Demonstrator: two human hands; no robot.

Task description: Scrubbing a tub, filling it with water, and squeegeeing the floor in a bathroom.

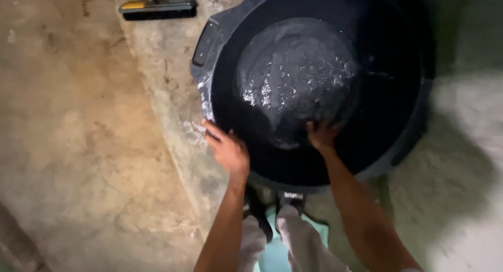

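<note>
The large black plastic tub (314, 89) is sitting on the concrete floor (78, 146) directly in front of you, filling the upper middle of the view, its near rim just ahead of your feet. Shallow water (296, 75) is glinting over the round bottom of the tub, broken into small bright ripples. A moulded handle (204, 41) is showing on the tub's left rim, and the wall below it is looking wet.

Your left hand (228, 149) is resting on the near-left rim of the tub, fingers spread fairly wide and pointing up-left along the edge; the view is blurred there, so whether they are gripping the rim or only lying against it cannot be told. Your right hand (322, 135) is reaching down inside the tub, fingers splayed and pressing against the inner wall just beside the edge of the water; it is holding nothing.

Your legs in light trousers (298, 240) are showing at the bottom between your forearms, and a dark shoe (291, 198) is standing just under the near rim. The floor is running stained brown on the left and paler, rougher grey beside the tub. A push broom head (157, 9) with black bristles and a yellow band is lying at the top left, well apart from the tub.
</note>
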